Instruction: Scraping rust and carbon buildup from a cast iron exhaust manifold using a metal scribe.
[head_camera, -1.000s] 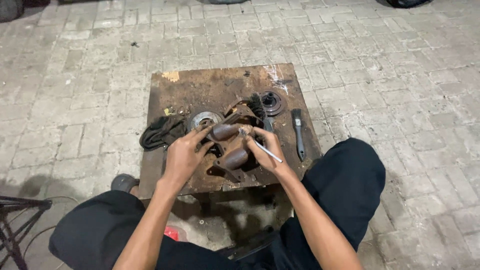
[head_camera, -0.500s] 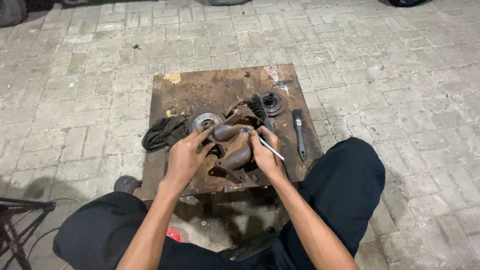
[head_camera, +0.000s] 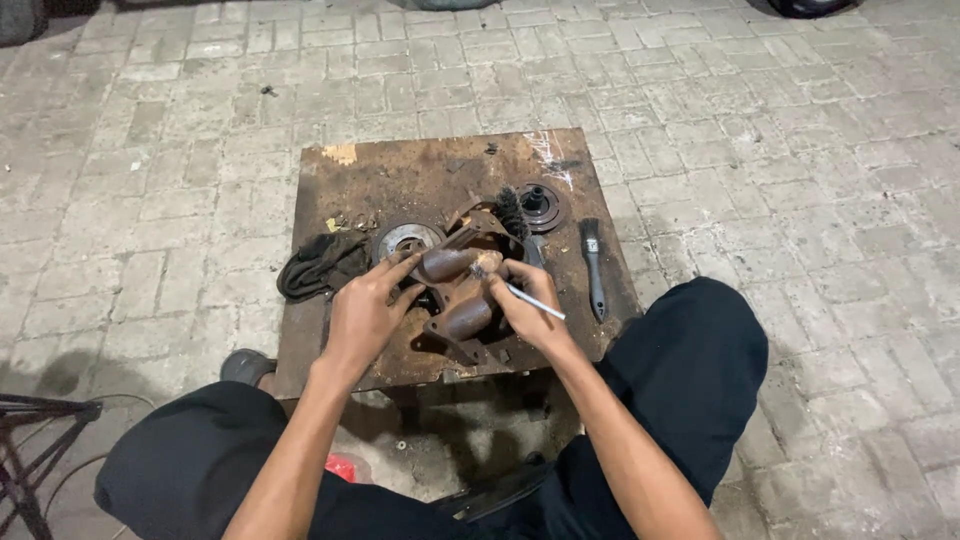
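A rusty brown cast metal part with tube-like branches (head_camera: 455, 295) lies on a low, stained wooden table (head_camera: 420, 170). My left hand (head_camera: 365, 310) grips the part's left side, fingers over one tube. My right hand (head_camera: 525, 305) is closed around a thin tool with a light metal handle (head_camera: 535, 302), its tip pressed to the upper tube near the part's middle.
A round metal disc (head_camera: 405, 240) and a dark rag (head_camera: 320, 265) lie left of the part. A black pulley-like piece (head_camera: 540, 205), a bristle brush (head_camera: 510, 210) and a black-handled brush (head_camera: 593, 265) lie to the right. Brick paving surrounds the table; a metal frame (head_camera: 30, 440) stands at bottom left.
My right hand has shifted slightly along the part with the thin tool. The left hand keeps its hold; the part stays in place.
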